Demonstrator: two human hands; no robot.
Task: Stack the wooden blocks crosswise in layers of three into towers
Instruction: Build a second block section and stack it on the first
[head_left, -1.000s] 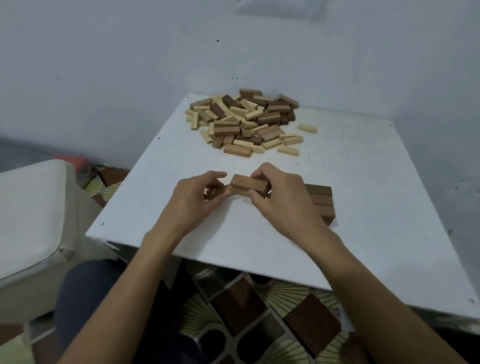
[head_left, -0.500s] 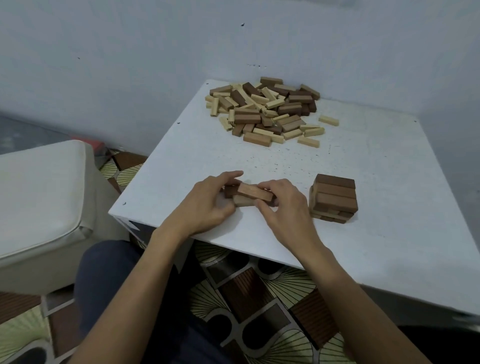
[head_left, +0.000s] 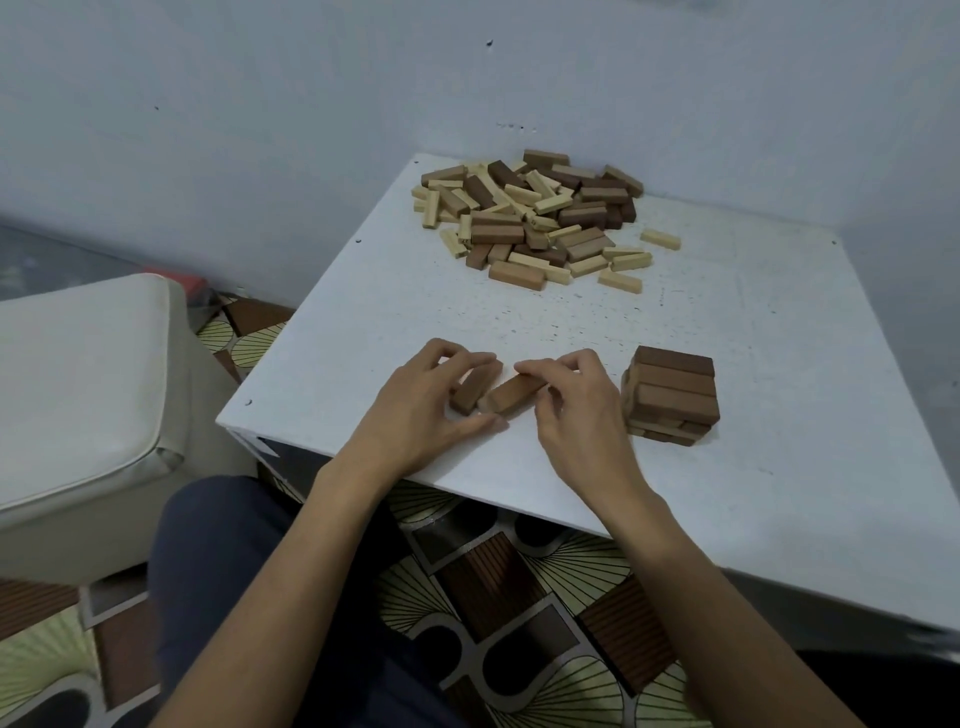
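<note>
Now, dark block (head_left: 475, 388) being held under curled fingers of the left hand (head_left: 415, 410), lighter block (head_left: 511, 396) being pinched by the right hand (head_left: 576, 410) just beside it, near the white table (head_left: 753, 338) front edge, short tower (head_left: 672, 397) standing right, loose pile (head_left: 535, 218) beyond.

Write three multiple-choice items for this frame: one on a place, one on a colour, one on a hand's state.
1. Where does the tower stand?
A. to the right of the right hand
B. between both hands
C. on the person's lap

2. What colour is the block that the right hand holds?
A. pale cream
B. brown
C. red

3. What is the left hand doing?
A. lying flat, holding nothing
B. hanging at the person's side
C. curling its fingers over a second block

Answers:
1 A, the tower stands on that hand's right side.
2 B, its wood is mid-brown.
3 C, the fingers arch over the darker block.
</note>
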